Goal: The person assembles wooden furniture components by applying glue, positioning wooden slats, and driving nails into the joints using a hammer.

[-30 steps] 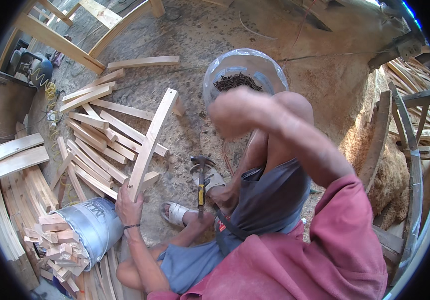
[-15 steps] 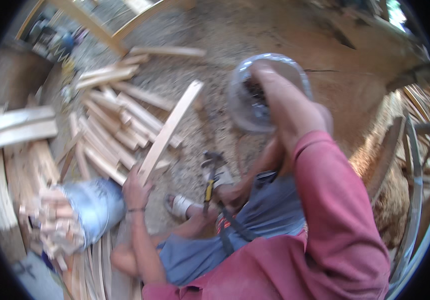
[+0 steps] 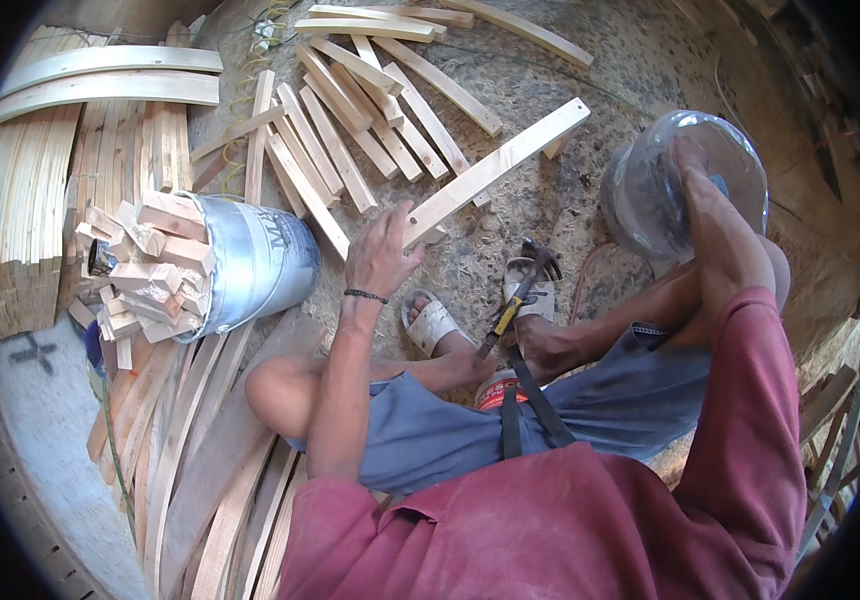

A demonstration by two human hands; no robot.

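From my remote feed, I see the left hand (image 3: 380,255) gripping the near end of 1 wooden bar (image 3: 500,172), whose long axis slants forward-right toward the clear bucket (image 3: 638,205), where the right hand (image 3: 690,157) (farther from the bar) sits, fingers' state I cannot tell.

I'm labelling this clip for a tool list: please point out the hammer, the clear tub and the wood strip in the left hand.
Hammer (image 3: 509,312): head view, on its yellow grip.
Clear tub (image 3: 638,207): head view, on its outer wall.
Wood strip (image 3: 498,172): head view, mid-length.
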